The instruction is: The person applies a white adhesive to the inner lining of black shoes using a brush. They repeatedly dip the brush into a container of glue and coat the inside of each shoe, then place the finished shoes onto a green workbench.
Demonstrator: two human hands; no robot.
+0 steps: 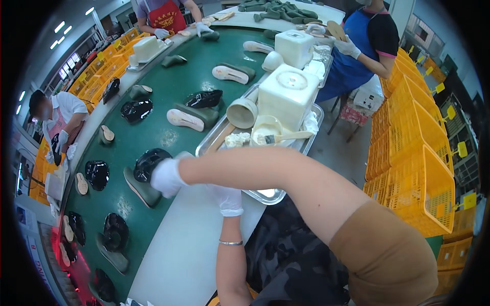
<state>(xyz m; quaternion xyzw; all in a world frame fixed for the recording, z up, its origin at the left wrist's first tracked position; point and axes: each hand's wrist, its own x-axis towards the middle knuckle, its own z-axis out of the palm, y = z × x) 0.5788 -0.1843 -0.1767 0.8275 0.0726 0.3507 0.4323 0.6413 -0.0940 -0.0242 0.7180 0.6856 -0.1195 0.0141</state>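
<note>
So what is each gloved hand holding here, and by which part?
The right hand reaches across to the black shoe upper on the green belt, at its near edge; its grip is hidden. The left hand is mostly hidden, so that cannot be told.

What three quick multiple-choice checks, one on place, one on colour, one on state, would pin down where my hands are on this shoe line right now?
1. Where is the right hand?
A. In a yellow crate
B. Reached across to the green belt, at the grey sole and black upper
C. On the brush

2. What colour are the stacked crates on the right?
A. Yellow
B. Blue
C. White

3. How does the brush lie?
A. Held in the left hand
B. Fallen on the floor
C. Resting unheld across the white bowl in the metal tray

Answers: 1 B, the gloved right hand sits at the belt's near edge by the sole. 2 A, they are plainly yellow. 3 C, no hand touches it; the left hand is below the right forearm, at the tray's near edge.
</note>
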